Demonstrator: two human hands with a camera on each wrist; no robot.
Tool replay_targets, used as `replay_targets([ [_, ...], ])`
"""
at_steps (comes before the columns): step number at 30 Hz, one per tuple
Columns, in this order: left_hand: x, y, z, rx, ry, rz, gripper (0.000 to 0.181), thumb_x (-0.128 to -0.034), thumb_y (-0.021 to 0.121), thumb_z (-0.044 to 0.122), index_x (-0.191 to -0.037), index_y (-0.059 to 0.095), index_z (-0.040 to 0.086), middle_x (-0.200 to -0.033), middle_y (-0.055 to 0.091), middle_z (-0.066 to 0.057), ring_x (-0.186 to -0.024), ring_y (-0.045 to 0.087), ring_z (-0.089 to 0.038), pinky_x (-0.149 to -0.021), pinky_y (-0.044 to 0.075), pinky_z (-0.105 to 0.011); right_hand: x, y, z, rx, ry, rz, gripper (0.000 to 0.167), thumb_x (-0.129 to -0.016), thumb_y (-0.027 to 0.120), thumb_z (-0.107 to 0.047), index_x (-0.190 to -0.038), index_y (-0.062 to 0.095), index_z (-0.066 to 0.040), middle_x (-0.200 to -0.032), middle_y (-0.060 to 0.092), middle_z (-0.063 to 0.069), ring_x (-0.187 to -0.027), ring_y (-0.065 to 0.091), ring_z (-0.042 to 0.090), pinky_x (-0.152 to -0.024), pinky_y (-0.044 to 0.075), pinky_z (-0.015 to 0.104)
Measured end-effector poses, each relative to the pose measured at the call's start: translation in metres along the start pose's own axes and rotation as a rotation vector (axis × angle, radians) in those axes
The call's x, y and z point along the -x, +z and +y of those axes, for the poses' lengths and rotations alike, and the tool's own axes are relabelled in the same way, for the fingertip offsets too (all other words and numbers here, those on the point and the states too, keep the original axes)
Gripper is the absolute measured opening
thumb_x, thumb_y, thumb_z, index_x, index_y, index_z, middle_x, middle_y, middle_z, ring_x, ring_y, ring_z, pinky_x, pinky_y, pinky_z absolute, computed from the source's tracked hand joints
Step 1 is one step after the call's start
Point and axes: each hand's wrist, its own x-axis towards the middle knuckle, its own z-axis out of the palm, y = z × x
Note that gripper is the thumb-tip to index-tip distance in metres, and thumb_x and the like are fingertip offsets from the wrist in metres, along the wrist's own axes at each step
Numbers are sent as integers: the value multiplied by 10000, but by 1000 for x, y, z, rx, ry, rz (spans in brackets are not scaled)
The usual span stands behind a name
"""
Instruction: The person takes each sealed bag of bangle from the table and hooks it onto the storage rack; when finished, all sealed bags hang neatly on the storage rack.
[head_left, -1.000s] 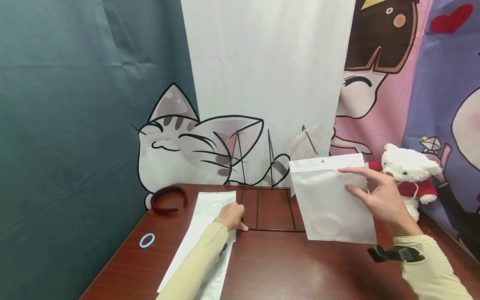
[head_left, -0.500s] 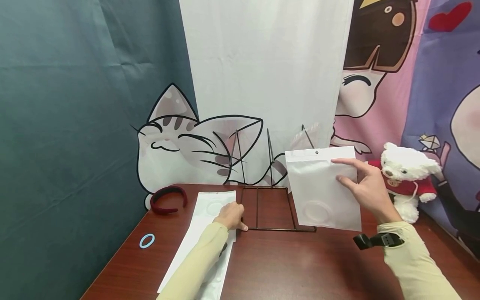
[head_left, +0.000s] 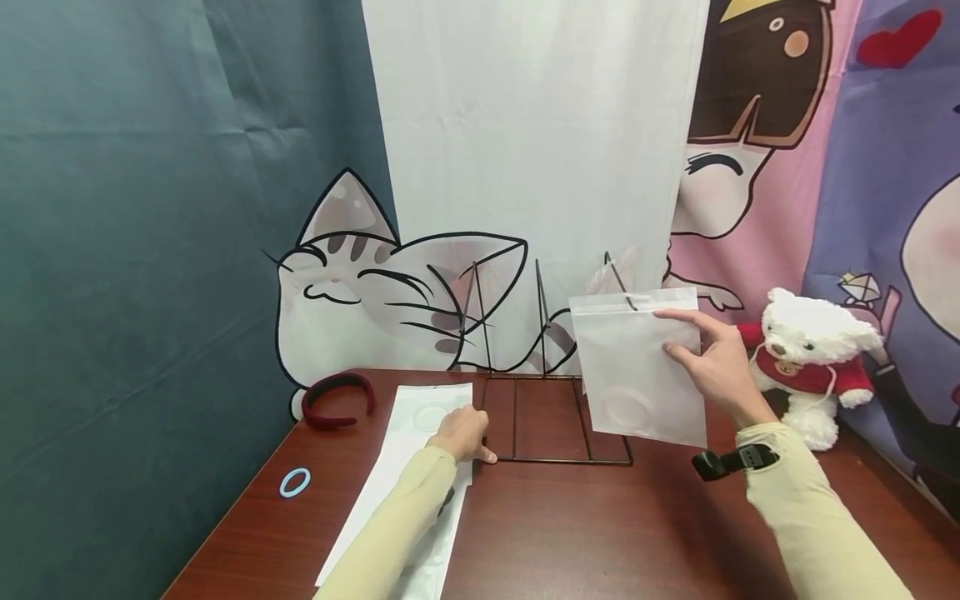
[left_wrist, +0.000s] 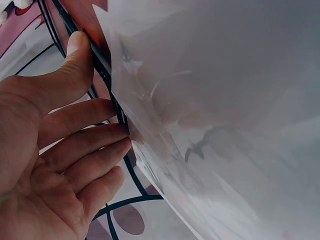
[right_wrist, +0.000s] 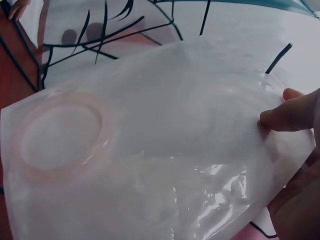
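- So, head view: reddish-brown table [head_left: 555, 533], printed curtains [head_left: 540, 150] behind, maroon headband [head_left: 330, 421], blue ring [head_left: 284, 487] and flat white pouches [head_left: 397, 454] off left, white bear [head_left: 810, 321] off right (emblem on its red top's too small to read).
- Same view: right hand [head_left: 716, 367] pinches the white bag [head_left: 630, 350] at its upper right, by the right side of the black wire rack [head_left: 555, 460]. Bag's long axis is near upright, header strip up, bottom tipped slightly right; a prong's end overlaps the strip. Left hand [head_left: 461, 431] grips the rack's left edge.
- Left wrist: thumb and fingers meet the dark frame beside crinkly plastic.
- Right wrist: bag slants across, pale ring [right_wrist: 105, 127] showing through, far from the thumb.
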Motion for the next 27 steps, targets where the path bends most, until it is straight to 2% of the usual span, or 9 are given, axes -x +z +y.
replay_targets([
  [3,1,0,1,11,2,-1,411,-657,904,451,-692,658,124,-738,669,-32,-710,630,-190,-652,535,-354,-9,5,16,6,12,1,455,-844,707,59,-1265,686,-112,-523,279,-115,-403,263,-36,-389,288,265],
  [5,1,0,1,17,-2,-5,413,-657,905,449,-682,647,127,-733,665,-30,-704,627,-187,-648,532,-351,-15,8,24,29,14,-1,468,-850,712,34,-1270,690,-171,-610,423,-87,-403,266,-26,-391,295,256],
  [8,2,0,0,19,-10,-9,417,-659,907,448,-672,637,130,-726,660,-29,-693,621,-183,-642,528,-348,-25,13,32,74,6,-3,489,-851,703,19,-1271,693,-232,-912,628,-9,-403,263,-11,-400,304,249],
  [10,1,-1,0,15,-11,-6,419,-660,906,452,-673,637,131,-723,660,-29,-685,620,-180,-636,528,-348,-31,18,38,125,-27,15,492,-840,703,22,-1257,703,-239,-1108,662,37,-442,304,3,-442,317,234],
  [11,1,-1,0,15,-10,-3,417,-661,906,451,-675,641,130,-721,659,-28,-680,616,-178,-633,526,-347,-34,20,40,143,-47,28,491,-834,703,30,-1249,710,-230,-1139,668,63,-472,331,19,-467,322,225],
  [15,0,-1,-1,6,-3,6,417,-667,904,454,-682,648,125,-715,661,-30,-668,611,-177,-626,526,-350,-41,28,52,184,-78,68,464,-829,700,47,-1226,727,-192,-1128,672,134,-629,456,6,-573,365,147],
  [21,2,1,1,9,11,5,416,-665,908,449,-672,644,127,-708,655,-27,-668,612,-180,-618,522,-348,-39,33,68,181,3,63,411,-867,698,-5,-1244,719,-166,-1072,633,157,-753,521,-97,-650,411,67],
  [24,1,0,2,4,13,13,415,-660,909,452,-676,653,126,-714,662,-31,-677,624,-186,-620,528,-352,-36,35,76,202,33,65,392,-881,705,-37,-1251,715,-165,-1043,621,156,-821,525,18,-704,400,115],
  [27,1,0,2,4,7,8,414,-661,908,453,-680,659,123,-716,661,-33,-678,617,-183,-620,527,-349,-34,38,83,214,62,51,386,-896,702,-60,-1267,705,-168,-1088,625,167,-927,531,151,-784,405,230],
])
